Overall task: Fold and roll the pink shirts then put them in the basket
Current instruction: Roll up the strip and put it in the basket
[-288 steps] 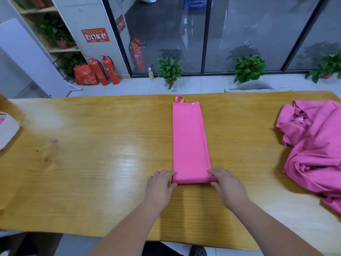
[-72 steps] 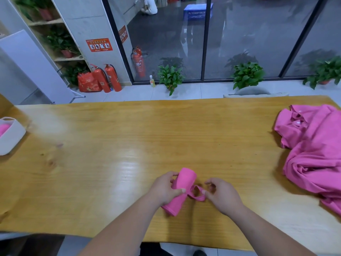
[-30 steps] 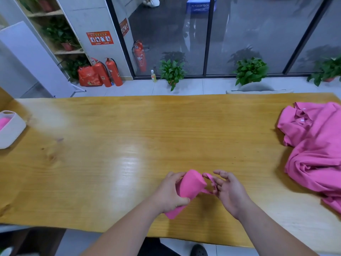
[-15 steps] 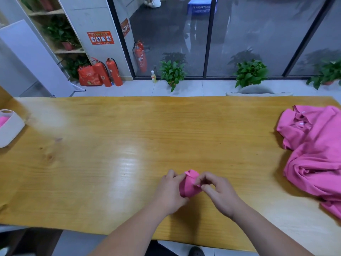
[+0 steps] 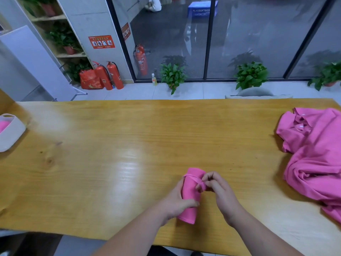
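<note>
Rolled up now where a long flat strip lay some seconds back, the pink shirt [image 5: 191,194] is a short fat roll, and more of its length shows than half a second ago, when both hands covered most of it.

Head view: the roll lies tilted near the front edge of the bench [image 5: 129,145], its lower end touching the wood. The left hand [image 5: 177,202] grips it from the left, thumb laid across its front. The right hand [image 5: 219,193], just right of the roll, pinches a narrow pink band [image 5: 192,177] that crosses the roll's upper end (whether the band goes all the way round is hidden).

Well to the right of the roll, a loose heap of pink shirts [image 5: 317,159] spreads over the bench and runs out of frame. Far to the roll's left sits a white basket [image 5: 11,133], cut by the frame edge, with something pink inside. Nothing lies between the roll and the basket.

Glossy yellow wood with visible grain makes up the bench top. Beyond the roll, past the far edge, a grey chair back [image 5: 256,93] shows, then pale floor tiles, potted plants [image 5: 172,74] along a dark glass wall, and red fire extinguishers [image 5: 110,74] beside a pillar at the left.
</note>
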Demonstrator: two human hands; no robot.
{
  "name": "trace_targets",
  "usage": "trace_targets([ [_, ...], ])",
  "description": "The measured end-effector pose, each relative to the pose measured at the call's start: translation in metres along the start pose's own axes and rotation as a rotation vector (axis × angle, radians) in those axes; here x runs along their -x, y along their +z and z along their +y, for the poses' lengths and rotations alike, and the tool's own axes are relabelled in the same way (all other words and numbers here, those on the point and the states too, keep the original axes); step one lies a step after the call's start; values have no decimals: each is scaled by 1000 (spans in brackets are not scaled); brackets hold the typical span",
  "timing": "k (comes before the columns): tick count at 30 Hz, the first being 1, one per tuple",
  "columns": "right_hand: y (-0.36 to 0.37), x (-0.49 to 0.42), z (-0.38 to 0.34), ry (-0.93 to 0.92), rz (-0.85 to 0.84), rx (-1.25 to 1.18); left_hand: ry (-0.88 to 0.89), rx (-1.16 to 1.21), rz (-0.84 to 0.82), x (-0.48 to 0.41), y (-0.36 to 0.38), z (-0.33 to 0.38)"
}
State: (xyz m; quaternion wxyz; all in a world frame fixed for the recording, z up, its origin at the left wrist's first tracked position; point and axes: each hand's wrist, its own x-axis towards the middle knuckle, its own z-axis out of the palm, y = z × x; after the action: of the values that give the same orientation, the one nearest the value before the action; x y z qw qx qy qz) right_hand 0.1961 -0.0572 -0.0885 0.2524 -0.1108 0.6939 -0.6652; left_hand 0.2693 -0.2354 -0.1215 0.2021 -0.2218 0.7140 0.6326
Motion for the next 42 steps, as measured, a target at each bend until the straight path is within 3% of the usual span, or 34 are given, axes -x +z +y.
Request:
trace_targets([
  [7,4,-7,6,7,-183,197,-37,-138,298,2,-30,17],
  [12,39,-31,-28,-33,-231,315,44,-746,369,23,-42,29],
  [15,74,-52,-52,26,-318,457,71,-931,428,34,-38,26],
  [22,116,-53,-65,-86,-387,617,-38,-543,572,53,-88,3],
  [33,188,-41,-52,-90,-419,574,-32,137,673,140,-177,-22],
  [37,237,-32,-36,-129,-384,669,0,191,646,176,-207,-43],
  [42,313,-2,-49,-146,-473,527,78,160,680,213,-251,-65],
])
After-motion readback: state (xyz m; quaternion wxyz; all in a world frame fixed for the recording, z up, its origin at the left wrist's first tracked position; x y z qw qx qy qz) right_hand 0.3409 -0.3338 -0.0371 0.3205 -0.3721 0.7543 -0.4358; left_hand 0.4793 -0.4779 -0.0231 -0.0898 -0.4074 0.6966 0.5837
